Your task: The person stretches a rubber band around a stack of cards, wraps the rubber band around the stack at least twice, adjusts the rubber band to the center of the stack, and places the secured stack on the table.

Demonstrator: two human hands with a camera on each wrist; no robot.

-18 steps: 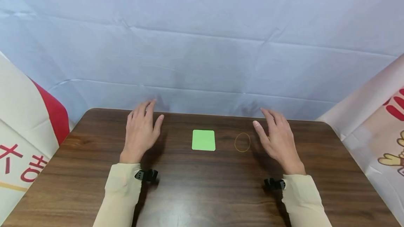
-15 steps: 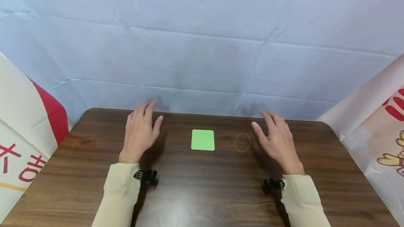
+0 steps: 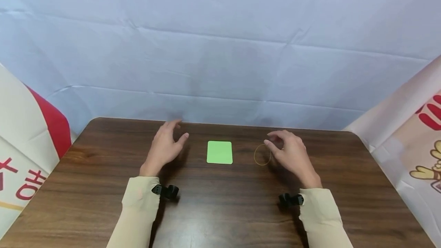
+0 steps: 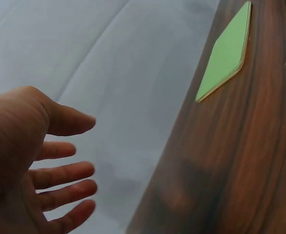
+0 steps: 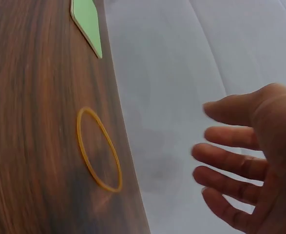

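A thin yellow-brown rubber band [image 3: 255, 159] lies as a loop on the dark wooden table, right of a light green square pad [image 3: 219, 152] with rounded corners. The right wrist view shows the whole rubber band [image 5: 85, 157], flat and slack. My right hand [image 3: 292, 157] hovers just right of it, thumb and fingers apart and holding nothing. Left of the pad, my left hand [image 3: 163, 149] is held above the table, its thumb spread from the loosely bent fingers. In the left wrist view the pad [image 4: 225, 53] looks like a thin stack of sheets, apart from that hand.
The wooden table [image 3: 220, 217] has a far edge just beyond both hands. A pale blue-white cloth [image 3: 220, 49] hangs behind it. Printed banners stand at left [image 3: 24, 137] and right [image 3: 410, 141]. A black strap camera [image 3: 166, 191] sits at the left wrist.
Both hands have moved inward, the left toward the pad and the right toward the rubber band. The right fingers have bent closer to the thumb. The view has shifted slightly.
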